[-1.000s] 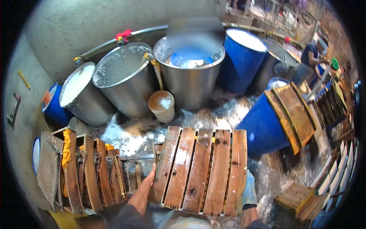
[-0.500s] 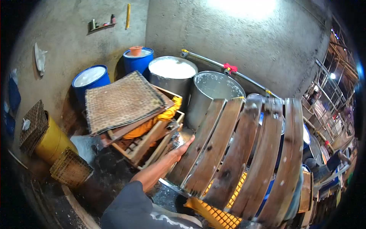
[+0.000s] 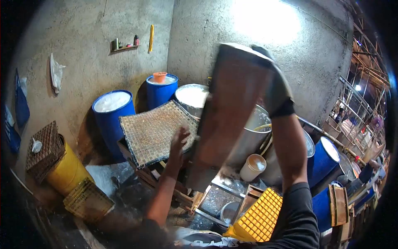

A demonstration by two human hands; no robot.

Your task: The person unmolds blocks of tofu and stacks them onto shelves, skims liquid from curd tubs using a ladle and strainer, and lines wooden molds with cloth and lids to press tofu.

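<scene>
My right hand (image 3: 278,85), in what looks like a glove, grips the upper right edge of a wooden slatted panel (image 3: 232,103). The panel is tilted up steeply in front of me and blurred by motion. My left hand (image 3: 179,145) is off the panel, just to its left, with fingers apart and nothing in them. Behind that hand, a woven mat (image 3: 151,130) with a dark border lies on top of wooden frames (image 3: 182,195). Part of the stack is hidden behind my left arm and the panel.
Blue drums (image 3: 111,120) and metal vats (image 3: 192,95) with white contents line the walls. A yellow grid mould (image 3: 261,216) and a metal frame (image 3: 219,199) lie low in front. A white bucket (image 3: 252,168) stands behind them. A yellow drum (image 3: 68,170) with woven mats is at left.
The slatted panel has swung up and left from lying broad-side on the right to standing steeply. My left hand has let go of its edge; my right hand has come into view.
</scene>
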